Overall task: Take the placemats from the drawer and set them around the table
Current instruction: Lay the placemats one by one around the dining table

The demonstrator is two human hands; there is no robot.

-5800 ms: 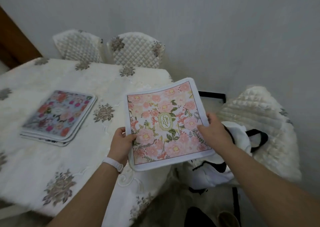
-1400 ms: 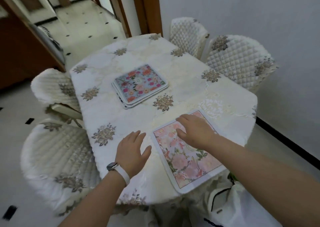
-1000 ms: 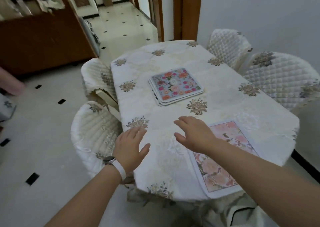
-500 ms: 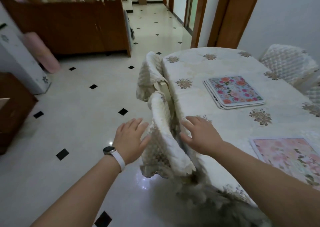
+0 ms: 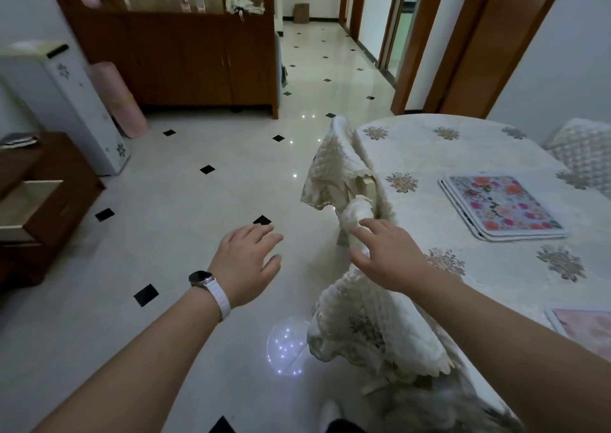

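Note:
A stack of floral placemats (image 5: 501, 207), blue with pink and red flowers on top, lies on the white tablecloth of the oval table (image 5: 463, 154). A single pink floral placemat (image 5: 585, 328) lies flat near the table's right front edge, cut off by the frame. My left hand (image 5: 248, 260), with a white watch on the wrist, hovers over the floor with fingers spread and holds nothing. My right hand (image 5: 386, 257) hangs above a covered chair back, fingers loosely extended, empty. An open wooden drawer (image 5: 31, 206) shows at the far left.
Two chairs with quilted cream covers, the near chair (image 5: 370, 330) and the chair behind it (image 5: 334, 171), stand along the table's left side; a third chair (image 5: 582, 148) is at the far right. A dark wooden cabinet (image 5: 185, 49) and a white appliance (image 5: 66, 101) stand beyond the tiled floor.
The pink placemat was laid on the table and both hands let go of it. The view has since swung left toward the floor and drawer, both hands staying empty.

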